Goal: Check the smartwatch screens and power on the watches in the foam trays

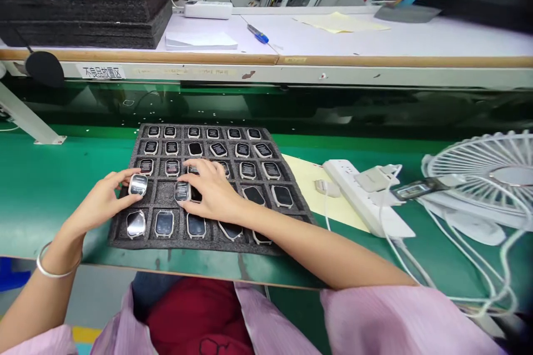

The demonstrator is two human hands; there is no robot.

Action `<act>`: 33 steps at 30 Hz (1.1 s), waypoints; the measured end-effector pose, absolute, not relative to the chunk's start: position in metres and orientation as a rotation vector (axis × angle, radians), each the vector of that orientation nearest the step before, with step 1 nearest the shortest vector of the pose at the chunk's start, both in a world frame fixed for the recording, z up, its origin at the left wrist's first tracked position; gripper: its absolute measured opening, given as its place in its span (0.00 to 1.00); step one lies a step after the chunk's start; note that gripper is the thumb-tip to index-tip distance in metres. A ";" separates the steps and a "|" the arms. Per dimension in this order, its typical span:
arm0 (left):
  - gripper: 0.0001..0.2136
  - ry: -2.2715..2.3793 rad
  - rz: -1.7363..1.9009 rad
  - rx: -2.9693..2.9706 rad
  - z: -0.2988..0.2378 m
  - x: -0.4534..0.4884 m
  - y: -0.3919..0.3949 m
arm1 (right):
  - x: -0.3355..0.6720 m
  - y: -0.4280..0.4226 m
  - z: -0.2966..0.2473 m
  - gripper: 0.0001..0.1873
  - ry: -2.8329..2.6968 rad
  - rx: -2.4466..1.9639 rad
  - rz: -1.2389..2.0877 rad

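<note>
A dark grey foam tray [163, 195] with square compartments lies on the green bench, holding several strapless smartwatches. At its left edge my left hand [109, 193] pinches one smartwatch [138, 184] between thumb and fingers, in the fourth row from the back. My right hand [210, 191] reaches over the middle of the tray, thumb and fingers around another smartwatch [182, 191] with lit text on its screen. Between these two watches one compartment has nothing in it. My right hand and forearm hide some compartments. Nearer the front edge sits a row with dark screens, including a smartwatch [164, 223].
Right of the tray are a yellow sheet [306, 177], a white power strip [353, 188] with chargers and cables, and a white fan [491, 177]. A raised shelf behind bears black foam [83, 22], paper [200, 40] and a blue-handled tool [258, 33]. A metal post [29, 111] stands left.
</note>
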State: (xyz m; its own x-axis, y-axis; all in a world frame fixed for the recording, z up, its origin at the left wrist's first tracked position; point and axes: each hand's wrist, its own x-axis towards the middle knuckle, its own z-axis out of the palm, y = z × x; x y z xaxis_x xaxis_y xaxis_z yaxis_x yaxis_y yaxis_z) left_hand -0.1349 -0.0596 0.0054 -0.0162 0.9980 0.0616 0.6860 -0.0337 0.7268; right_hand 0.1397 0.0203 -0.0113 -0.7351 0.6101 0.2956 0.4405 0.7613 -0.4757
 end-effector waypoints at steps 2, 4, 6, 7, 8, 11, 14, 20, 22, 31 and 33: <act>0.29 1.791 0.712 1.831 -0.006 -0.145 -0.066 | 0.122 0.016 -0.012 0.24 -2.583 -0.828 0.394; 0.27 1.788 0.648 1.918 -0.016 -0.150 -0.067 | 0.108 0.015 -0.014 0.25 -2.622 -0.871 0.374; 0.26 1.794 0.601 2.014 -0.023 -0.151 -0.066 | 0.102 0.015 -0.016 0.28 -2.668 -0.890 0.394; 0.27 1.816 0.580 2.054 -0.023 -0.151 -0.066 | 0.103 0.015 -0.015 0.30 -2.680 -0.890 0.391; 0.28 1.851 0.568 2.086 -0.022 -0.150 -0.066 | 0.107 0.016 -0.014 0.31 -2.678 -0.887 0.372; 0.31 1.939 0.599 2.162 -0.008 -0.139 -0.063 | 0.136 0.020 -0.002 0.29 -2.619 -0.897 0.255; 0.21 1.824 0.628 2.298 0.006 -0.106 -0.051 | 0.172 0.026 0.011 0.17 -2.663 -0.959 0.173; 0.17 1.831 0.210 2.481 0.008 -0.006 -0.021 | 0.206 0.027 0.012 0.15 -2.929 -1.198 0.118; 0.18 1.883 0.148 2.468 0.006 0.012 -0.018 | 0.206 0.025 0.010 0.16 -2.950 -1.213 0.164; 0.05 1.530 0.715 2.014 0.030 -0.012 -0.006 | 0.197 0.028 0.015 0.10 -2.466 -0.948 0.651; 0.10 1.353 0.954 1.681 0.034 -0.018 0.000 | 0.191 0.034 0.011 0.10 -2.180 -0.904 1.142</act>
